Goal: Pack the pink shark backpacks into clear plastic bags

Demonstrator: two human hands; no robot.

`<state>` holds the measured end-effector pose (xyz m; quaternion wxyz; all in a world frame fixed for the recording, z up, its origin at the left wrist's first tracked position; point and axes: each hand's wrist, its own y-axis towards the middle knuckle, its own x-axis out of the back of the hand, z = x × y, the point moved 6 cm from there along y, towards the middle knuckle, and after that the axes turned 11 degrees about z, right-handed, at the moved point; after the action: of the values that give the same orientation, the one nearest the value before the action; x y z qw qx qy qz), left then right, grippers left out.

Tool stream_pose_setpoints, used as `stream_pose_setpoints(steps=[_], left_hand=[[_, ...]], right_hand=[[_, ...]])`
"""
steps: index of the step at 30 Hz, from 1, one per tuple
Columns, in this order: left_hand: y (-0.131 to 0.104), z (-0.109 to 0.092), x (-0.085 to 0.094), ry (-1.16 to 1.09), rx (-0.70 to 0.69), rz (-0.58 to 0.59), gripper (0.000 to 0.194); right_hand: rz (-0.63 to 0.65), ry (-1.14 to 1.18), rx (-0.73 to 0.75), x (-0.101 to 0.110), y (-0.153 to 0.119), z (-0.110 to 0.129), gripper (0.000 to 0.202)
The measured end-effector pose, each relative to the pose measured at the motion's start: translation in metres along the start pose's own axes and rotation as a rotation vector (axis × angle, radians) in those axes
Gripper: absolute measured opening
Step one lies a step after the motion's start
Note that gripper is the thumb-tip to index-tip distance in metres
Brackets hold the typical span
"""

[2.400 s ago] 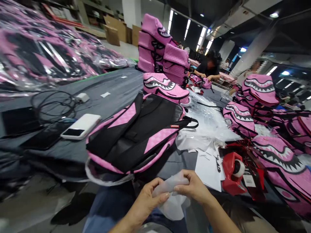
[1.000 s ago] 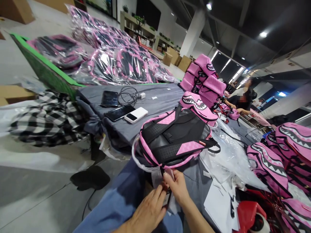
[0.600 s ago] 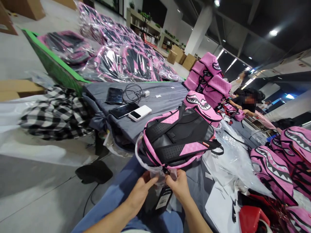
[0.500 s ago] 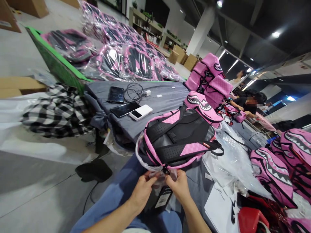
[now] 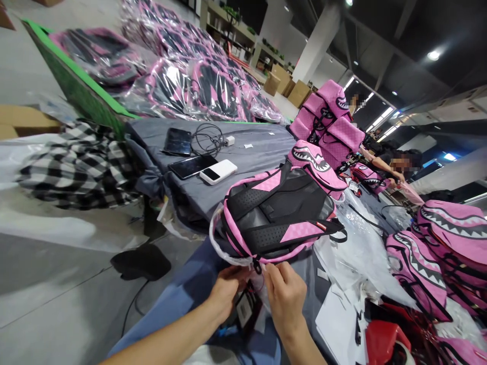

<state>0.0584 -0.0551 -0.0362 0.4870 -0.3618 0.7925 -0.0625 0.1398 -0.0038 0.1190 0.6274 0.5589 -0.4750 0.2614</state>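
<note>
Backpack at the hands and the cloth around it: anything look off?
No spill shows, and no damage on the visible side of the backpack. Slightly odd: two small white scraps lie loose on the grey cloth beyond the white device, looking like stray litter.

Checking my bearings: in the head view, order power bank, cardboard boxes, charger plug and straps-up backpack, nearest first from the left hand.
1. Straps-up backpack, just ahead of the left hand
2. Power bank, left of the backpack
3. Charger plug, beyond the power bank
4. Cardboard boxes, far background
</note>
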Motion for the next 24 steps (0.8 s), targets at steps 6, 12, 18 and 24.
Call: stream_pose_setpoints(steps=[6,12,18,24], left_hand=[[-0.016,-0.005,-0.003,-0.097,0.044,0.046,0.044],[-0.024,-0.009,0.004,-0.092,0.004,0.016,0.044],[-0.025,-0.013,0.000,-0.012,-0.050,0.095,0.044],[-0.024,-0.013,-0.002,0.020,-0.059,0.043,0.042]], right_hand=[[-0.036,-0.104,0.032,-0.005,0.014,0.029,0.041],[0.006,-0.073,-0.029,-0.029,0.000,0.043,0.038],[-0.051,-0.048,-0.052,-0.029,-0.020,0.042,0.023],[-0.073,0.066,-0.105,-0.028,-0.027,0.041,0.017]])
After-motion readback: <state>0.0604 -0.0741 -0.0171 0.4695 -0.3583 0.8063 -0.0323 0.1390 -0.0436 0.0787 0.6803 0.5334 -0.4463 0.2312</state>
